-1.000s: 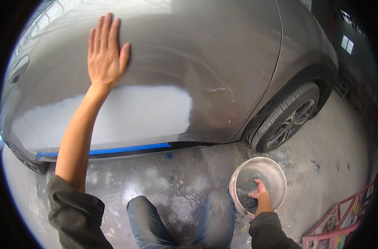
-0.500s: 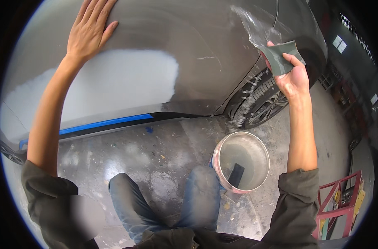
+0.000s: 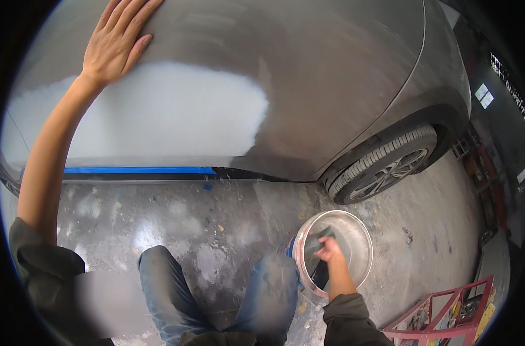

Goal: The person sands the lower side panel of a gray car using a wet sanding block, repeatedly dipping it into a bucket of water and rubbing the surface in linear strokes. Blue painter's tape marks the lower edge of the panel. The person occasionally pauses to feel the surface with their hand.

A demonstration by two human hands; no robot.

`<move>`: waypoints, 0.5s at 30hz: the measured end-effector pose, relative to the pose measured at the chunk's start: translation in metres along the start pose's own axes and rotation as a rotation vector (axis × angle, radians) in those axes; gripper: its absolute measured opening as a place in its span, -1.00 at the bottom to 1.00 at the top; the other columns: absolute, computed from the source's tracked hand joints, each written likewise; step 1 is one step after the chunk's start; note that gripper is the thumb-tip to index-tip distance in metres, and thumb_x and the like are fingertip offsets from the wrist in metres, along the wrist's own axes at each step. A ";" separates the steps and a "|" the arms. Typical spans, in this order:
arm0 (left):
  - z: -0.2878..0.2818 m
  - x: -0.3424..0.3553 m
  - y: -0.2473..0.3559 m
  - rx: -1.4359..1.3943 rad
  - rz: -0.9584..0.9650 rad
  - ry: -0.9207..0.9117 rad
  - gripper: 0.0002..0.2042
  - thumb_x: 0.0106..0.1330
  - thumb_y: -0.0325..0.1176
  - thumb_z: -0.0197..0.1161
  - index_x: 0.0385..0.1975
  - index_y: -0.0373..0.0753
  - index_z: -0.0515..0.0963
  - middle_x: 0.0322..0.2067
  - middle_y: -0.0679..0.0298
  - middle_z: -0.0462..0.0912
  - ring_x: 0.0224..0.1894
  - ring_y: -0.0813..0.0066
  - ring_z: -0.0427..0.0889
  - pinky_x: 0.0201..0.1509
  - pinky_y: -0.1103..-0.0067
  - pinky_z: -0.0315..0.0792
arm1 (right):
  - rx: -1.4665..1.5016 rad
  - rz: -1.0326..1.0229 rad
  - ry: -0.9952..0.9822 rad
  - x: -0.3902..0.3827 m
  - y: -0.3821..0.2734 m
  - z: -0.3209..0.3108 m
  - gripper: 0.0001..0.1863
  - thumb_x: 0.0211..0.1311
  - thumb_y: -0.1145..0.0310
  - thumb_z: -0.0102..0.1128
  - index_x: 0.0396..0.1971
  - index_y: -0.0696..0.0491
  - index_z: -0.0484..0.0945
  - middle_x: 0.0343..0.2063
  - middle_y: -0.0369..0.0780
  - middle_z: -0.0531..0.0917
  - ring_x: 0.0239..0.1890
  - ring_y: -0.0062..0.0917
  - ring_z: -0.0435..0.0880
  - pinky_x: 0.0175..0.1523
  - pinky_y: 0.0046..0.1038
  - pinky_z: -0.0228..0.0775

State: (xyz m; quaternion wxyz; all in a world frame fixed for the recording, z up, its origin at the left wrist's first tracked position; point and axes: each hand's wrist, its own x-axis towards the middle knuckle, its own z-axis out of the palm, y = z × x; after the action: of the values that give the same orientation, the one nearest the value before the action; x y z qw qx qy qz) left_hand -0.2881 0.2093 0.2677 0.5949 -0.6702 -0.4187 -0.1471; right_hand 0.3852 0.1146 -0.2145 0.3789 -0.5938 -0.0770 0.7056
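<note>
My left hand (image 3: 111, 53) lies flat with fingers stretched out on the grey car panel (image 3: 326, 75), just above a whitish sanded patch (image 3: 182, 118). My right hand (image 3: 330, 250) is down inside a round bucket (image 3: 363, 230) of cloudy water. Its fingers are closed on a grey-green sheet of sandpaper (image 3: 327, 233), partly hidden by the hand and water. A dark block (image 3: 319, 274) rests in the same bucket beside the hand, partly under the water.
Blue masking tape (image 3: 141, 170) runs along the panel's lower edge. A car wheel (image 3: 386, 167) stands just beyond the bucket. At the lower right is a red metal frame (image 3: 447, 305) with assorted items. My knees (image 3: 268, 282) are left of the bucket, above the wet, stained floor (image 3: 216, 242).
My right hand has gone from the panel by the wheel arch down into the bucket with the sandpaper. Water that was splashing over the panel and tyre is gone. My left hand remains on the panel.
</note>
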 end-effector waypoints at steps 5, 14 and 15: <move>0.001 0.002 0.004 -0.037 -0.007 0.029 -0.36 0.58 -0.01 -0.25 0.48 -0.34 0.26 0.51 -0.09 0.23 0.59 -0.04 0.12 0.67 0.05 -0.15 | -0.231 0.109 0.391 0.046 0.035 -0.025 -0.50 0.28 0.47 0.07 0.24 0.19 0.43 -0.04 0.08 0.69 0.09 0.09 0.63 -0.08 0.27 0.58; -0.007 0.006 0.003 -0.099 -0.024 0.139 -0.40 0.56 -0.11 -0.06 0.54 -0.19 0.21 0.56 0.17 0.18 0.62 0.21 0.10 0.68 0.23 -0.09 | 0.192 0.003 0.060 -0.023 0.025 -0.024 -0.52 0.30 0.33 0.01 0.20 0.14 0.52 -0.01 0.06 0.70 0.17 0.09 0.59 -0.05 0.16 0.58; -0.009 0.008 0.003 -0.119 -0.029 0.172 -0.39 0.55 -0.14 0.01 0.56 -0.17 0.18 0.58 0.23 0.16 0.62 0.26 0.08 0.69 0.27 -0.07 | 0.264 0.000 -0.038 -0.031 0.019 -0.026 -0.52 0.29 0.30 0.00 0.17 0.13 0.56 0.00 0.04 0.71 0.17 0.09 0.60 -0.05 0.11 0.59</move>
State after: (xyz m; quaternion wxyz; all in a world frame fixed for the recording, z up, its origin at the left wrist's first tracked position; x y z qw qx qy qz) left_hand -0.2779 0.2046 0.2734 0.5854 -0.6831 -0.3665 -0.2373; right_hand 0.4002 0.0731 -0.2087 0.4525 -0.5252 0.0095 0.7206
